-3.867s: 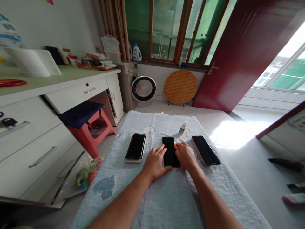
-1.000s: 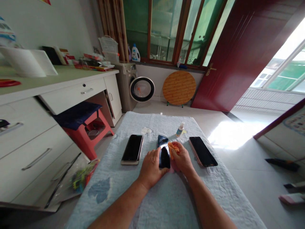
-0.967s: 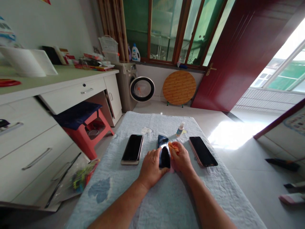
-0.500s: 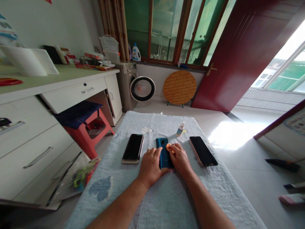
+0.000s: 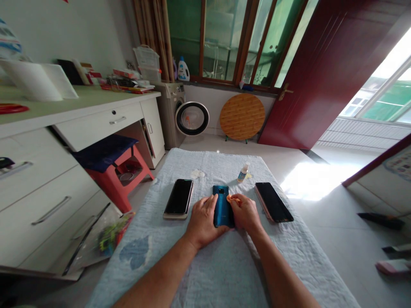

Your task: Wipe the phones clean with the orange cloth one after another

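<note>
Fingers of my right hand [image 5: 246, 212] pinch orange cloth [image 5: 229, 198] at the blue phone [image 5: 221, 210]; my left hand [image 5: 201, 221], thumb spread, holds its edges on the cover [image 5: 221, 273]. Wiping seems in hand, needing steady hold.

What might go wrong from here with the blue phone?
The glossy blue phone could slip if the left hand loosens its grip along the edge. The orange cloth, bunched under the right hand's fingers, might catch at the phone's edge and turn it. The small spray bottle stands upright just beyond; a long reach could tip it.
</note>
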The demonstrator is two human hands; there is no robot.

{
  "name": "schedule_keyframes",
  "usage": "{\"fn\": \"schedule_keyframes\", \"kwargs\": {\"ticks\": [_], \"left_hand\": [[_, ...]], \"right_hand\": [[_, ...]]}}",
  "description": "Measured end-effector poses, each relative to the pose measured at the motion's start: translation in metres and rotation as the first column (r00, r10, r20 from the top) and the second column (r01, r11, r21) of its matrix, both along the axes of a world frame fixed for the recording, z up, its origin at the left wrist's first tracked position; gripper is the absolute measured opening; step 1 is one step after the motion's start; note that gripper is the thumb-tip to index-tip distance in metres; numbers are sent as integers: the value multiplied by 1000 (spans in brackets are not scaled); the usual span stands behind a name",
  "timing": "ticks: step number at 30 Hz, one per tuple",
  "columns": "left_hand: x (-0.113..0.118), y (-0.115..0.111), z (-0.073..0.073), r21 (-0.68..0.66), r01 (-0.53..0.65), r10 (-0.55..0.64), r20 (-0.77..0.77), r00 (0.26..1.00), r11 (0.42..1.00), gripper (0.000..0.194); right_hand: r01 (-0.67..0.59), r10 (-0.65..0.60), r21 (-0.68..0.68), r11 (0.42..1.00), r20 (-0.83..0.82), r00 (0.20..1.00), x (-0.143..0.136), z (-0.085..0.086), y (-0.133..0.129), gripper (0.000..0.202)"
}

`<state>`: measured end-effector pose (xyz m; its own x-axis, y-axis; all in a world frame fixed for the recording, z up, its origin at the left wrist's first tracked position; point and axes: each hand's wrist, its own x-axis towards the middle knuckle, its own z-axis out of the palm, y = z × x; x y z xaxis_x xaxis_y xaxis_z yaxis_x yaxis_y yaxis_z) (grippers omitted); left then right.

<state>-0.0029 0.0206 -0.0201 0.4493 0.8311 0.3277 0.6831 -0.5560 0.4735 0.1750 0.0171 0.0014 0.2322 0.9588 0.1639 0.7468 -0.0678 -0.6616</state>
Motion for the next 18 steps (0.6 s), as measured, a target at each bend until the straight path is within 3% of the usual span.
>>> {"fn": "schedule_keyframes", "kwargs": {"ticks": [4,8,11,18], "left_hand": [[0,-2,4,-4,3,-3,-7,1000,1000,97],[0,-4,8,-28,-6,5,-21,1000,1000,93],[1,-5,10,-29,-7,6,-41,999,1000,86],[3,-6,10,-42,-28,25,-70,997,999,83]], "right_hand": [[-21,20,60,998,22,1000,0,-2,0,22],[-210,209,178,961,24,978,-5,-5,-3,27],[-321,316,171,932,58,947,-8,-6,-1,32],[-305,282,126,944,169,944,-7,-9,11,35]]}}
